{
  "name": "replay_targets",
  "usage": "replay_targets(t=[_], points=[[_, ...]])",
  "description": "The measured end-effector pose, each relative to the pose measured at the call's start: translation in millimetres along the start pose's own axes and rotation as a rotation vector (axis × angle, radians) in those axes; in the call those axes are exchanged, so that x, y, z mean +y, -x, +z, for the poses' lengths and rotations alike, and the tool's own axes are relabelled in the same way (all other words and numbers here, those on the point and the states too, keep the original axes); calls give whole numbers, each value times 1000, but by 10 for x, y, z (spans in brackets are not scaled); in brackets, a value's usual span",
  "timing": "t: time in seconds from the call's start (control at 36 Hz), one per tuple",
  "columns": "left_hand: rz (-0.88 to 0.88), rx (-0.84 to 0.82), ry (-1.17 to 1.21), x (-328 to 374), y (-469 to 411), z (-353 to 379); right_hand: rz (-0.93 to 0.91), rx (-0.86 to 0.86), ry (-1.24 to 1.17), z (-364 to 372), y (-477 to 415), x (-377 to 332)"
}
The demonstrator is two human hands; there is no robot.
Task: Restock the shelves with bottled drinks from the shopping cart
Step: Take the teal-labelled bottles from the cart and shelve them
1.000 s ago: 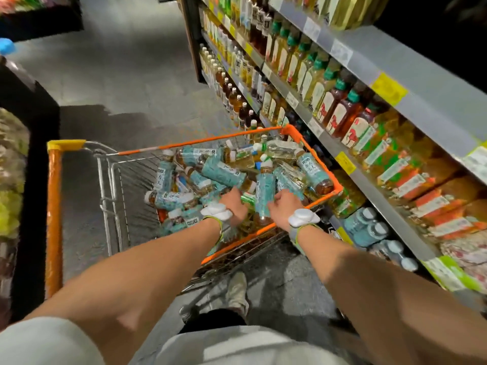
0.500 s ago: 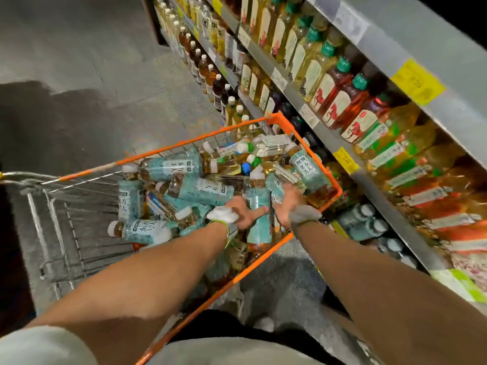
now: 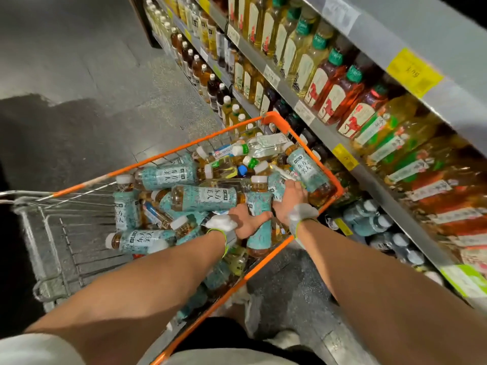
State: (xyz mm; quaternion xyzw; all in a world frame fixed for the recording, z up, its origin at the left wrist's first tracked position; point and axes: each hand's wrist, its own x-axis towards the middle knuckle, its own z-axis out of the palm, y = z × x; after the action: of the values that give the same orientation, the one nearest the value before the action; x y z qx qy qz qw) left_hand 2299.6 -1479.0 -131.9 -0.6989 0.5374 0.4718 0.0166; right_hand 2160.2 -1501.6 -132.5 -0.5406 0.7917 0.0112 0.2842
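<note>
Head view: the step in hand is picking stock out of the orange-rimmed wire shopping cart (image 3: 274, 119), which stands just beside the grey metal shelves (image 3: 369, 32) and holds a loose heap of bottles. The left hand (image 3: 246, 222) is wrapped round an upright teal-labelled amber tea bottle (image 3: 259, 206) at the near right of the heap, thumb across its label. The right hand (image 3: 288, 198) lies just beside it, fingers bent over a second teal-labelled bottle (image 3: 276, 184). Whether it truly grips that bottle cannot be told.

The next move likely calls for lifting the held bottle straight up, clear of its neighbours and the cart rim. It should then go to the low shelf bay, where matching pale-capped teal bottles (image 3: 369, 219) stand.

Half a second earlier the left hand was not yet closed: a finger pointed across that bottle. Now it clasps it. The right hand has reached further into the cart. The view has also tipped downward, and the cart's handle, seen a second ago, is out of sight.
</note>
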Motion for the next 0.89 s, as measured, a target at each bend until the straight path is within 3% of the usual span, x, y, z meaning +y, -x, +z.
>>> replay_targets(t=[0.08,0.28,0.42,0.56,0.72,0.89], points=[[73,51,62,-50,80,39,11,14,-124,-213,120,137],[262,-38,2,231,403,-113,-35,117,-387,-646,428,472],[384,114,-66,707,725,-166,-16,213,-456,-1043,740,808],[535,249,-4,1325,1104,-145,-32,382,-493,-1544,1129,1130],[784,446,-10,2077,1698,-13,-31,749,-486,-2141,1776,1434],[1056,470,-9,2628,2165,176,-11,990,-451,-2594,2208,1829]])
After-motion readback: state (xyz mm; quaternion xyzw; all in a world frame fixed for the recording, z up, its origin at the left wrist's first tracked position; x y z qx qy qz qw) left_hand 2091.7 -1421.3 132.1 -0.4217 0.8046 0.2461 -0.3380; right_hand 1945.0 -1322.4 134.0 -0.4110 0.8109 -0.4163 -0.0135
